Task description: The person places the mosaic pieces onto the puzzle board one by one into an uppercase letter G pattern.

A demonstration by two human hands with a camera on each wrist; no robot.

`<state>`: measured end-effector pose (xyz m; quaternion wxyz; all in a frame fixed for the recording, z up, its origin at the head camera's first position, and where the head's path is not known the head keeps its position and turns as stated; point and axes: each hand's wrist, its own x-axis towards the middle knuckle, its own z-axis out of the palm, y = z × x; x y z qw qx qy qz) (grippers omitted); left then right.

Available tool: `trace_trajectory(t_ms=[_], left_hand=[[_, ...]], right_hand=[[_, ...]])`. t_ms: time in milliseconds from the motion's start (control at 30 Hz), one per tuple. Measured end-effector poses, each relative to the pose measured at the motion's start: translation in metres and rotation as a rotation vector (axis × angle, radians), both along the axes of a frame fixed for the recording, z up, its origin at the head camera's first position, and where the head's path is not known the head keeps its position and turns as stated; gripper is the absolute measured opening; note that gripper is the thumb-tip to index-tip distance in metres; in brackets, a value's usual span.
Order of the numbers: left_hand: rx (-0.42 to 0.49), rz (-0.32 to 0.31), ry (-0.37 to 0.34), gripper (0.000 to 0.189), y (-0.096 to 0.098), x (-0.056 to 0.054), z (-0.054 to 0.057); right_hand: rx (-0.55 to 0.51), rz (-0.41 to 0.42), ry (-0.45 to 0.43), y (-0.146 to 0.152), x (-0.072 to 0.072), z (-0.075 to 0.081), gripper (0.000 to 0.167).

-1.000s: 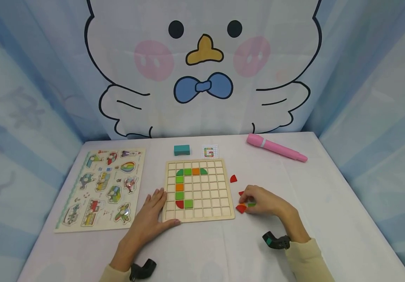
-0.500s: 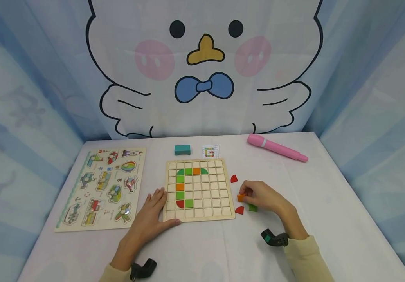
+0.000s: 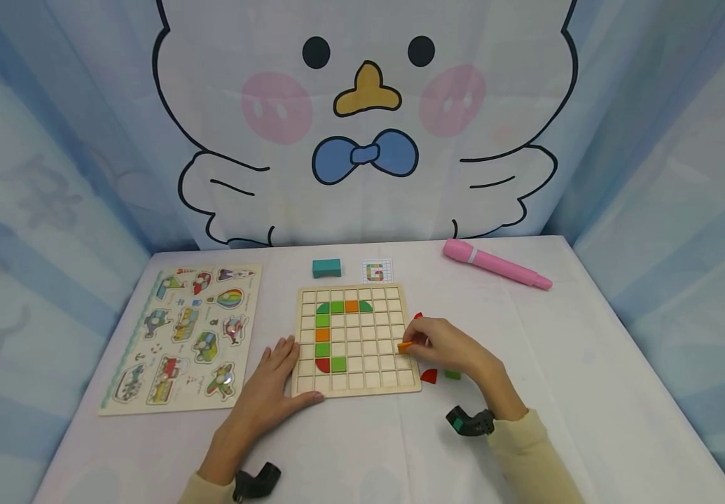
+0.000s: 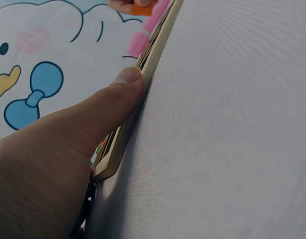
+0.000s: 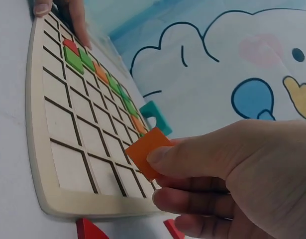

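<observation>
As outstretched L hand (image 3: pixel 270 381) touches brd (image 3: pixel 368 350) | R hand (image 3: pixel 449 344) pinches tile (image 5: pixel 145 146), aloft?

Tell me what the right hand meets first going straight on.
First: likely the square pale wooden grid board, touched by the orange square tile the right hand pinches; height above it is unclear, so the tile may pass over.

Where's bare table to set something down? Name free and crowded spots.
Free: table right of the right sleeve, nearer than the pink stick; and between the wrist cameras, nearer than the grid board. Crowded: the board's right side, with the right hand, orange square and loose pieces; its left side, with the left hand.
</observation>
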<state>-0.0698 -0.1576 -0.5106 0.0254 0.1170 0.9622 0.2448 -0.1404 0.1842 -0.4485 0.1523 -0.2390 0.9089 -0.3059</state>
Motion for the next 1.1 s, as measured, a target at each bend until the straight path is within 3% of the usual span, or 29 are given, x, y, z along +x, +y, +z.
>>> trace_trajectory(t_ms=[500,1100], left_hand=[[0.007,0.004,0.016,0.109,0.000,0.001,0.000],[0.005,0.006,0.007,0.109,0.000,0.001,0.001]], right_hand=[[-0.075,0.082,0.059,-0.041,0.002,-0.009,0.011],[-0.035,0.079,0.060,-0.073,0.012,-0.025,0.014]])
